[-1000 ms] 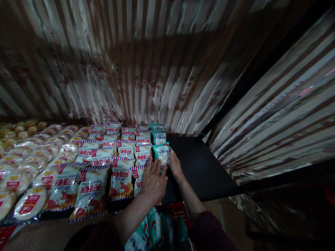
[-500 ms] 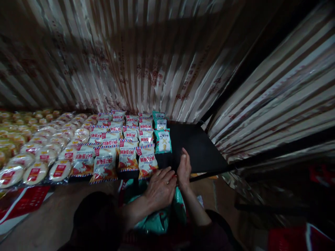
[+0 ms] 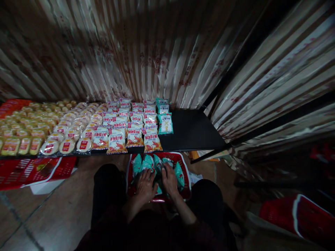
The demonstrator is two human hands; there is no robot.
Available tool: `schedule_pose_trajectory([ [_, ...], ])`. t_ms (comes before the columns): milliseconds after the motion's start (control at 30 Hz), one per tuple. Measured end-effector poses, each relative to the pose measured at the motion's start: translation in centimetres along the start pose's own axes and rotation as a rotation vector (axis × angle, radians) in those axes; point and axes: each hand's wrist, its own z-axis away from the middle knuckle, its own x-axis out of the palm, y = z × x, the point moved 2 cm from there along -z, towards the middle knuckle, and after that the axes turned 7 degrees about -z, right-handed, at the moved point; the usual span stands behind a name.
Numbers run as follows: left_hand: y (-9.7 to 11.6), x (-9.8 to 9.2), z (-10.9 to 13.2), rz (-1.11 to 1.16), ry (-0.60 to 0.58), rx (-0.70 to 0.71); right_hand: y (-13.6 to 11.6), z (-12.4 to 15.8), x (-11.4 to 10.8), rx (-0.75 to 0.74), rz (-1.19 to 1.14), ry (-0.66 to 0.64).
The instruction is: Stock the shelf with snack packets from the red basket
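Observation:
Both hands are down in a red basket of green snack bags on the floor between the knees. My left hand lies spread over the bags on the left side, fingers apart. My right hand rests among the bags right of it, fingers extended, fingertips partly hidden. Beyond the basket, a column of green packets lies on the black shelf. To their left lie rows of white-and-red packets with striped edges.
Round wrapped cakes and yellow wrapped cakes cover the shelf's left part. A red basket is under it. Another red basket stands at right. Striped sheeting hangs behind; a dark metal bar crosses at right.
The view has tipped down, showing the basket. Both hands have moved from near the shelf's front edge down onto the green bags, and have spread farther apart.

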Motion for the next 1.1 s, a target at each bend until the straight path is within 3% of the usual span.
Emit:
schedule_pose_trajectory([
  [100, -0.5, 1.7, 0.8, 0.011, -0.171, 0.041, 0.6, 1.2, 1.0, -0.009, 0.097, -0.143],
  [167, -0.6, 2.5, 1.1, -0.002, -0.193, 0.061, 1.0, 2.1, 1.3, 0.013, 0.125, -0.191],
  [300, -0.7, 3.3, 1.6, -0.02, -0.151, 0.052, 1.5, 3.6, 0.7, 0.057, 0.15, -0.165],
  [500, -1.2, 4.2, 2.2, -0.013, 0.005, 0.095, 2.7, 5.0, -1.6, 0.085, 0.101, -0.26],
  [667, -1.4, 4.3, 2.1, -0.007, 0.001, 0.069, 2.9, 5.4, -2.4, 0.182, 0.004, -0.315],
  [933, -0.6, 4.0, 2.2, 0.16, 0.102, -0.029, 1.6, 4.2, -3.3, 0.044, -0.229, -0.116],
  [1100, -0.4, 3.3, 0.9, 0.555, 0.172, -0.289, 2.3, 3.1, -2.8, 0.192, -0.368, 0.035],
])
